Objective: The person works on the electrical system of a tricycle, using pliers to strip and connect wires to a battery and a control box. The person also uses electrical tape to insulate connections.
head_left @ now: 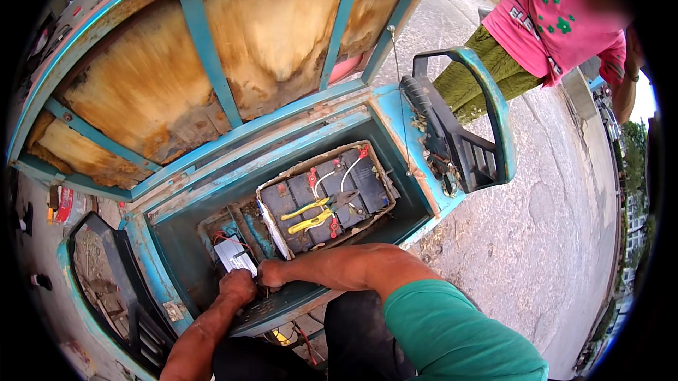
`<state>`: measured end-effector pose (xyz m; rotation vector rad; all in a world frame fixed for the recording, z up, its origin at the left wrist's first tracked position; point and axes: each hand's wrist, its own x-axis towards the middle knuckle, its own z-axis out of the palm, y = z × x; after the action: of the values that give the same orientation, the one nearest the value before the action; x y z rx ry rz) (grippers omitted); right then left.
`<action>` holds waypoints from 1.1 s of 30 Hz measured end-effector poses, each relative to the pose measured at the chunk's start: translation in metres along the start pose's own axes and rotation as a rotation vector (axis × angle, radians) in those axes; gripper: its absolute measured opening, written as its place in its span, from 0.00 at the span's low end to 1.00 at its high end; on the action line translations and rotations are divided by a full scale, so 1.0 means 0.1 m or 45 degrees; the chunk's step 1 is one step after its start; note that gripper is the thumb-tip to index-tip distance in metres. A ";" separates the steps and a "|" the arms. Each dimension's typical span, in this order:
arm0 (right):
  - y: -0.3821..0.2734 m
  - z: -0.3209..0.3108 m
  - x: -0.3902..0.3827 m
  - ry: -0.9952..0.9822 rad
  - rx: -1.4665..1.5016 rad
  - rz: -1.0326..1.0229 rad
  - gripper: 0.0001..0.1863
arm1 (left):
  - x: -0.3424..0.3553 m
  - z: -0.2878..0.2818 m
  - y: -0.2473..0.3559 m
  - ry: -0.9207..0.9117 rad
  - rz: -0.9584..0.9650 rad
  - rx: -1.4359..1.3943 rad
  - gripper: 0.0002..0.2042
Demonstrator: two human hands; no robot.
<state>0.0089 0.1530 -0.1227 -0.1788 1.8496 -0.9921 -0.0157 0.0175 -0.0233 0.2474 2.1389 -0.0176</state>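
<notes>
Both my hands are down inside the blue metal seat box (161, 229), close together at its near side. My left hand (238, 286) is curled at the lower end of a silver finned box (235, 255); its fingertips are hidden. Just right of it, my right hand (271, 274) has its fingers drawn together among thin wires, and what they hold is too small to make out. Black batteries (293, 201) with red terminals and white cables sit in a tray to the right. Pliers with yellow handles (309, 224) lie across the top of the batteries.
A raised lid (282, 14) with a worn wooden underside leans up behind the box. Black armrests stand at the left (131, 296) and right (487, 109). A person in a pink shirt (558, 21) stands on the concrete at the far right.
</notes>
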 end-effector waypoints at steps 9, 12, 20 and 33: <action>0.13 0.10 0.10 0.012 0.028 -0.012 0.11 | -0.06 -0.07 0.09 -0.162 -0.156 -0.126 0.17; 0.05 0.07 0.04 -0.028 0.126 0.019 0.11 | 0.00 -0.10 0.07 -0.401 -0.201 -0.231 0.17; 0.03 0.06 0.01 -0.084 0.232 -0.011 0.11 | 0.35 0.31 -0.20 -0.285 -0.009 -0.024 0.17; -0.02 0.05 -0.04 -0.096 0.395 0.037 0.10 | 0.20 0.10 -0.10 -0.398 -0.195 -0.338 0.14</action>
<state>0.0145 0.1510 -0.1193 -0.0022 1.6023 -1.2200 -0.0201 0.0102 -0.0459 -0.0720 1.8197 0.1305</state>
